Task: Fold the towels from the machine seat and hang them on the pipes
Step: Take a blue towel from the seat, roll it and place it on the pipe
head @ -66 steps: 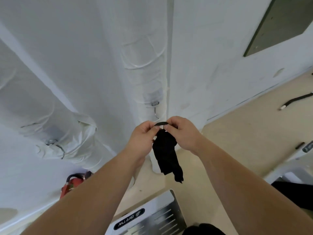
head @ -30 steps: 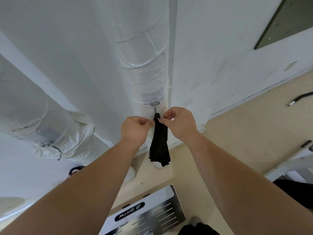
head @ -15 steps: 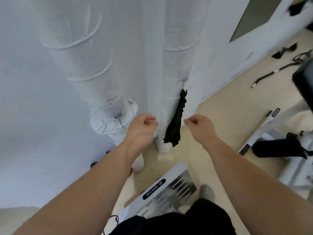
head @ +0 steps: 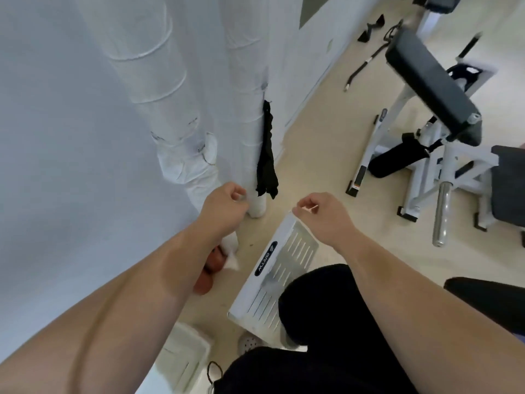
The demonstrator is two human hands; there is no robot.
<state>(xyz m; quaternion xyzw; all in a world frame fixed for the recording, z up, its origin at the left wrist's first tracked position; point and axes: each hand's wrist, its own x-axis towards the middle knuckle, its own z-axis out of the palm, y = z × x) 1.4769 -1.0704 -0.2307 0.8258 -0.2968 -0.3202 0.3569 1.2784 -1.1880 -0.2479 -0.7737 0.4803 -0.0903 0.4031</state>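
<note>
Wall [head: 71,137] fills the left. Two wrapped pipes run down it: a thick one [head: 159,89] on the left and a thinner one [head: 247,81] to its right.

The machine [head: 420,155] stands right and far, white frame, with its long black pad [head: 426,81] tilted. A second dark pad [head: 508,186] sits at the right edge. Can't tell from here whether any towel lies on either.

The footplate [head: 284,268] is on the floor near you, between your arms.

The towel [head: 267,155] is black and narrow. It hangs from its top end against the right side of the thinner pipe, long axis straight down the pipe, bottom end clear of the floor. Judged hung; this one looks done.

Your left hand [head: 225,207] is just near of the towel's bottom end, not touching it. Fingers are loosely curled on nothing.

Your right hand [head: 322,213] is off to the right, well apart from the towel, over the far corner of the footplate. Fingers are loosely curled, thumb near the index, and nothing is visible in the pinch.

Key relation: the towel is far and slightly left of both hands, and the left hand is nearer it. Any next towel would lie to the right, at the machine, and the right hand is nearer that side. My guess is you'll need to turn right and reach with the right hand.
</note>
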